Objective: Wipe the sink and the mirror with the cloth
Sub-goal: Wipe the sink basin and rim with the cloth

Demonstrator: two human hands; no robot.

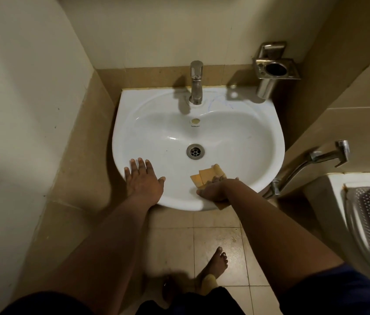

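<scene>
Your right hand [213, 189] is curled around the tan cloth [206, 176], pressing it on the near right rim of the white sink [236, 133]; folded layers of the cloth stick out past your fingers into the basin, and a corner hangs over the near edge below your wrist. Your left hand [144, 178] lies flat on the near left rim, fingers straight and spread, thumb pointing right toward the cloth, holding nothing. Between and beyond your hands, the drain [195, 151] sits in the middle of the basin, with the overflow hole [195, 120] farther back and the metal tap [196, 81] at the far rim. To the far right, a metal holder [274, 69] is fixed on the wall. Right of the sink a hand sprayer [329, 155] hangs by the wall. On the tiled floor [216, 223] near you, a bare foot [216, 263] shows. The mirror is not in view.
</scene>
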